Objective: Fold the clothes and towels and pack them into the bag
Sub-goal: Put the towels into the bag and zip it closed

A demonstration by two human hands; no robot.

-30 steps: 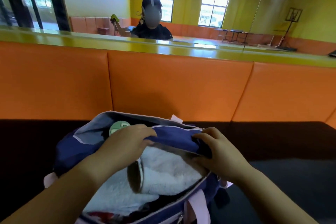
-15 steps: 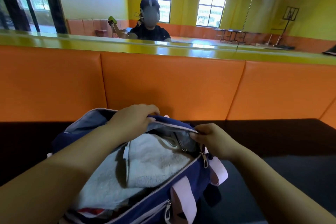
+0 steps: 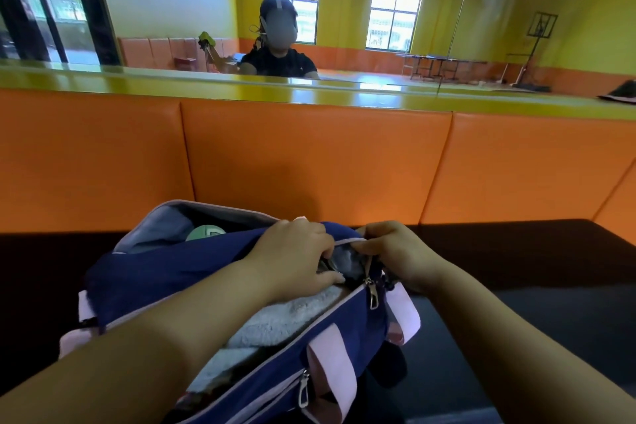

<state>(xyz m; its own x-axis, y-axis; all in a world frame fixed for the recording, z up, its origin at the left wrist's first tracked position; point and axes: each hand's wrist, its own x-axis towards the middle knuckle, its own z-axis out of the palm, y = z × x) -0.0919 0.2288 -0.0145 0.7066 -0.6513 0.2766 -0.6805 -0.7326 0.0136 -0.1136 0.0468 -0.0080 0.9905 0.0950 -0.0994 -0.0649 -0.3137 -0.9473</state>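
A navy bag [image 3: 161, 272] with pink handles and trim lies on the dark seat in front of me. A white fluffy towel [image 3: 275, 323] fills its open mouth, with darker clothes under it near the front. My left hand [image 3: 292, 258] grips the far flap of the bag and holds it over the towel. My right hand [image 3: 395, 248] pinches the bag's edge at the right end of the zip, just above a hanging zip pull [image 3: 373, 296]. A pale green round thing [image 3: 205, 233] shows in a rear pocket.
The dark seat [image 3: 533, 286] stretches to the right and front. An orange padded backrest [image 3: 309, 162] rises right behind the bag, topped by a yellow ledge [image 3: 309, 89] and a mirror showing a person and the room.
My left hand has drawn the navy flap forward over the towel, covering much of it. My right hand stays at the right end of the zip. The view has shifted slightly.
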